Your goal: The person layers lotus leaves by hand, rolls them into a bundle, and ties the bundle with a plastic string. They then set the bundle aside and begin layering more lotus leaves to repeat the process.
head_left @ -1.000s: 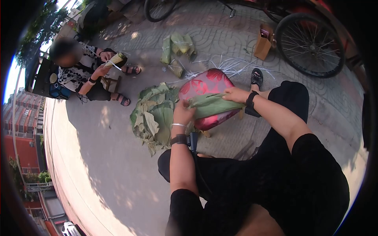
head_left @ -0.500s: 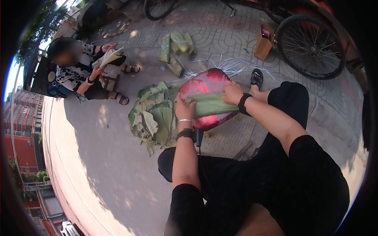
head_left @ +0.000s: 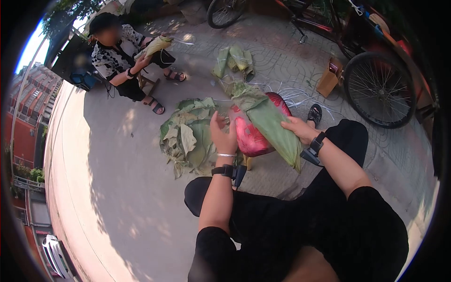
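A roll of large green leaves (head_left: 270, 122) slants over a stool top with a shiny red-and-grey floral cover (head_left: 249, 138). My right hand (head_left: 303, 130) grips the roll near its narrow lower end, thumb on top. Just left of the cover, my left hand (head_left: 224, 134) is raised with its fingers apart and holds nothing. Beside that hand, a heap of loose, partly dried green leaves (head_left: 188, 134) lies on the ground. The underside of the roll and some of my right fingers are hidden.
Several tied leaf bundles (head_left: 233, 62) and scattered white strips (head_left: 293, 96) lie on the pavement ahead. A brown paper bag (head_left: 330, 79) stands near a spoked wheel (head_left: 379, 89) at right. At upper left, a seated person (head_left: 127, 56) holds another leaf bundle.
The leaf roll has swung from lying crosswise to a slant, its narrow end toward me. My left hand has come off it; my right hand still holds it. The view has shifted.
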`<state>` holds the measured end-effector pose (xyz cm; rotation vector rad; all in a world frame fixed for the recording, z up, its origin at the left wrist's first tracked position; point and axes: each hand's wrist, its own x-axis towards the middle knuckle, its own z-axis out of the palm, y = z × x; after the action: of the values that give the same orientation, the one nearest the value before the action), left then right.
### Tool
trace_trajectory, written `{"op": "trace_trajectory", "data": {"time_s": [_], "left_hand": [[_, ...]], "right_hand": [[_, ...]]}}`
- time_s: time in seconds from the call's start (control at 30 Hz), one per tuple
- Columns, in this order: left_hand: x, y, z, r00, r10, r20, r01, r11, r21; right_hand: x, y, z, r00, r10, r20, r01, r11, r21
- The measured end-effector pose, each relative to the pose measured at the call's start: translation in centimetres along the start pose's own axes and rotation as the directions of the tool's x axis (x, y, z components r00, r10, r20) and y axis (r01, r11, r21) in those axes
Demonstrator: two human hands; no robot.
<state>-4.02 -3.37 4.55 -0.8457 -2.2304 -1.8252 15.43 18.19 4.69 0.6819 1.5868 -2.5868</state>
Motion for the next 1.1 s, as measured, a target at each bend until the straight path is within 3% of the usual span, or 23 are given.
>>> {"op": "trace_trajectory", "data": {"time_s": [0.07,0.2,0.3,0.4,0.5,0.6,0.63,0.7,0.8,0.83,0.9,0.97,1.0,1.03,1.1], "left_hand": [[-1.4,1.1,1.0,0.997,0.03,0.066,-0.017,0.98,-0.199],[-1.8,4.8,1.2,0.928,0.348,-0.136,-0.335,0.936,0.107],[-1.7,3.6,0.6,0.934,0.357,0.01,-0.351,0.912,0.214],[-0.6,2.0,0.5,0.993,0.085,0.086,-0.058,0.958,-0.28],[1.3,-0.3,-1.2,0.921,-0.318,0.223,0.388,0.741,-0.548],[1.0,-0.2,-1.5,0.843,-0.522,-0.13,0.439,0.807,-0.395],[0.2,0.6,-1.3,0.711,-0.696,0.097,0.603,0.534,-0.593],[-2.7,1.8,-0.4,0.609,-0.542,0.579,0.772,0.238,-0.589],[-5.7,3.3,1.7,0.654,-0.34,0.675,0.755,0.334,-0.564],[-5.8,3.2,1.7,0.657,-0.38,0.651,0.754,0.333,-0.566],[-4.9,2.7,1.0,0.662,-0.451,0.598,0.747,0.332,-0.576],[-3.1,2.9,-0.4,0.662,-0.481,0.575,0.742,0.31,-0.594],[-2.4,2.9,-0.9,0.65,-0.498,0.573,0.748,0.29,-0.596],[-1.7,6.3,-2.4,0.664,-0.517,0.54,0.748,0.454,-0.484],[-1.9,3.6,-1.4,0.646,-0.538,0.542,0.758,0.365,-0.541]], "right_hand": [[-1.1,-0.4,1.1,1.0,-0.007,0.005,0.006,0.997,0.073],[-2.0,0.8,2.7,0.999,-0.05,0.004,0.05,0.98,-0.193],[-2.6,1.8,4.1,0.993,-0.101,0.06,0.111,0.971,-0.21],[-3.6,1.2,5.4,0.998,-0.014,0.058,0.021,0.993,-0.113],[-3.6,1.3,4.9,0.991,0.077,0.109,-0.075,0.997,-0.02],[-3.9,1.5,4.9,0.998,0.059,0.007,-0.059,0.993,0.102],[-3.8,1.5,5.2,1.0,-0.01,-0.028,0.014,0.989,0.148],[-2.9,1.8,6.8,0.984,-0.145,-0.099,0.165,0.957,0.237],[-1.2,2.7,8.2,0.977,-0.169,-0.134,0.188,0.971,0.15],[-1.0,2.4,8.3,0.925,-0.314,-0.215,0.293,0.948,-0.123],[-1.8,-1.2,10.3,0.759,-0.609,-0.233,0.349,0.681,-0.644],[-6.9,-7.5,16.5,0.791,-0.612,0.005,0.603,0.778,-0.177],[-11.0,-10.9,19.7,0.794,-0.527,0.303,0.516,0.848,0.124],[-13.3,-12.1,22.2,0.589,-0.609,0.53,0.501,0.791,0.352],[-18.2,-15.1,25.5,0.263,-0.605,0.751,0.426,0.772,0.473]]}}
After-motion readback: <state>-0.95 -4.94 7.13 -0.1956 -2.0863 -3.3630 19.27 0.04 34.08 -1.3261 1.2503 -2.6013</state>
